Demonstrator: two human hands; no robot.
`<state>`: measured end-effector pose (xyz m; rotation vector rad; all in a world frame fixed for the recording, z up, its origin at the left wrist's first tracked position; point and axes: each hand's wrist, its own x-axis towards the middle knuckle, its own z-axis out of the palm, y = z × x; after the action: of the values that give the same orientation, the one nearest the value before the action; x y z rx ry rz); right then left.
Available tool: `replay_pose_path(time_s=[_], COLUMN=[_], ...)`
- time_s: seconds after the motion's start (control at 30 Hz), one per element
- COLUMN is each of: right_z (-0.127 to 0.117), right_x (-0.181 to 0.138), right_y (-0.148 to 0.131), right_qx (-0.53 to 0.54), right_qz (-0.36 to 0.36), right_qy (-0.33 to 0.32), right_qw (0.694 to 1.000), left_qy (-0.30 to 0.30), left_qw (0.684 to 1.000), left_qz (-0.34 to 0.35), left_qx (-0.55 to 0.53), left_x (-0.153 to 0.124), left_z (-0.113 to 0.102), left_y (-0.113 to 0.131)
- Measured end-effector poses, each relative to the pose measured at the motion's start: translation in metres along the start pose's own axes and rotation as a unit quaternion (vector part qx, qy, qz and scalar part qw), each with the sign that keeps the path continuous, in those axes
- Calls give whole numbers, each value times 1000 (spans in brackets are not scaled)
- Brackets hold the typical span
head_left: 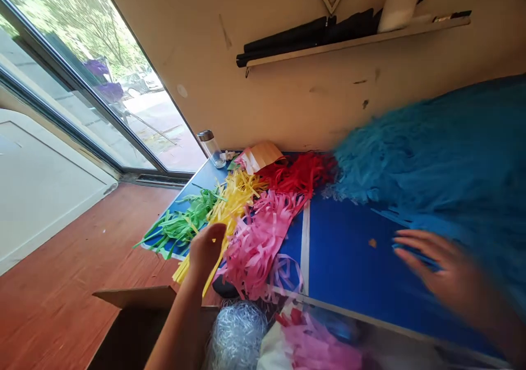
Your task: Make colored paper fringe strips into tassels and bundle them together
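My left hand (206, 249) is over the near end of a bunch of yellow paper strips (235, 197), its fingers curled and partly hidden; whether any strips are in them I cannot make out. At the right, my right hand (438, 263), blurred, pinches a thin blue strip between thumb and fingers. Behind it spreads a big heap of blue strips (431, 156). Green strips (187, 219) lie left of the yellow ones, pink strips (261, 238) to their right, and red strips (302, 172) farther back, all on a blue table (341, 249).
An open cardboard box (135, 299) stands below my left forearm. Beside it are a clear shredded bundle (240, 331) and more pink strips (316, 342). A lidded jar (211, 148) is at the table's far corner. A wall shelf (357, 41) and a glass door (102, 85) lie beyond.
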<state>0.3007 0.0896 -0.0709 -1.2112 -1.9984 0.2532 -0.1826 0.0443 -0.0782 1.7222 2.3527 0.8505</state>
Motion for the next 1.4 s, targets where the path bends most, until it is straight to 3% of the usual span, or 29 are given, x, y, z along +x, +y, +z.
replay_pose_path(time_s=[0.13,0.23,0.37,0.47,0.53,0.6,0.7,0.87,1.13,1.4], right_z=[82,127,176,213,235,252,267,275,283,286], right_x=[28,50,77,103,120,134,143,142,145,146], right_y=[-61,-101,-131,-148,-157,-163,-166,-159,-148,-159], right_qx=[39,75,107,79,33,-9,-37,-57,-42,-41], right_qz=[-148,-201,-218,-244,-254,-243,-229,-231,-198,-194], right_qy=[-118,-197,-230,-256,-272,-272,-268,-272,-256,-267], right_qw=[981,957,942,932,927,931,935,933,945,943], left_qy=[-82,-84,-54,3,58,73,13,-54,-69,-64], left_qw=[990,982,972,965,960,954,934,911,924,951], left_qz=[51,41,-19,-38,-7,86,242,327,316,269], left_qx=[98,162,226,258,273,277,261,244,204,140], left_x=[40,53,55,49,47,52,70,100,107,117], left_z=[14,20,14,6,4,5,13,26,19,16], left_y=[-9,-20,-47,-53,-48,-39,-27,-27,-39,-45])
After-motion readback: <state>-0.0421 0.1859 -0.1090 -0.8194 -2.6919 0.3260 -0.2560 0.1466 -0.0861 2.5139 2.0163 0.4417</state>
